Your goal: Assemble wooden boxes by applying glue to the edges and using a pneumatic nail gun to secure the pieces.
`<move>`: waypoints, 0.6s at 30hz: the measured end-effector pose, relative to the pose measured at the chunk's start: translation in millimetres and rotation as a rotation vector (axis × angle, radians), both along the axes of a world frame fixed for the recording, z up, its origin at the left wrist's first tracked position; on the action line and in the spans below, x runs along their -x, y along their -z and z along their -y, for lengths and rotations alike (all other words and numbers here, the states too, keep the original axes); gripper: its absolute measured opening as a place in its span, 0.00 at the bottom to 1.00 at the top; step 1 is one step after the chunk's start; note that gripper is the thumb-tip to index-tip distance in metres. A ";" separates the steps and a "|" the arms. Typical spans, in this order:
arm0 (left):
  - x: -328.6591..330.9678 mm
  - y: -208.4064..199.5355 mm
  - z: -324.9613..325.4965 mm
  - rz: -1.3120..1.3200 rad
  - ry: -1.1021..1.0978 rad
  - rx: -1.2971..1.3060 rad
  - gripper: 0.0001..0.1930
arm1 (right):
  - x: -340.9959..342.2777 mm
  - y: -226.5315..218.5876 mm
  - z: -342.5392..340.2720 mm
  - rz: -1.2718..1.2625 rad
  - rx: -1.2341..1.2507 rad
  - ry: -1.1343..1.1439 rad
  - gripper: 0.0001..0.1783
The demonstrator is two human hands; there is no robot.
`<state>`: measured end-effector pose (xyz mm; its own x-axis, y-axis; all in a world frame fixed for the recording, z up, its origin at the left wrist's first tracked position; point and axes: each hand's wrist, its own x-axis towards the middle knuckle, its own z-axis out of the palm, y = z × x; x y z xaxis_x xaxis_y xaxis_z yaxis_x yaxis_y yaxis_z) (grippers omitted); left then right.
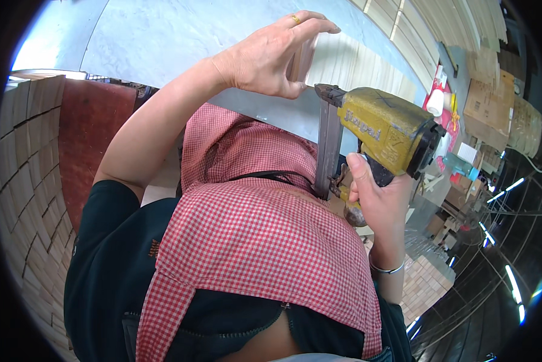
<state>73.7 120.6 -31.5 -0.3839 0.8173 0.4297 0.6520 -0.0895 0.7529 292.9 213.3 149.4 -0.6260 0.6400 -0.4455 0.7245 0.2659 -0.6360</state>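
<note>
The left hand [268,54], fingers spread around the brown wood [301,63], should sit clear of the nail gun [382,120] gripped in the right hand's [382,202] curled fingers.

Glare whitens the table [150,39] toward the upper left. Tube lights [512,285] glow against the dim ceiling [488,311] at right. The nail gun [379,130] looks fairly sharp; stacked wood [23,181] bends near the black fisheye rim.
</note>
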 end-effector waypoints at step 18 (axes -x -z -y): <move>-89.3 -3.4 73.3 0.532 -0.221 -0.124 0.11 | -74.1 12.8 -18.9 -0.081 -0.267 0.097 0.24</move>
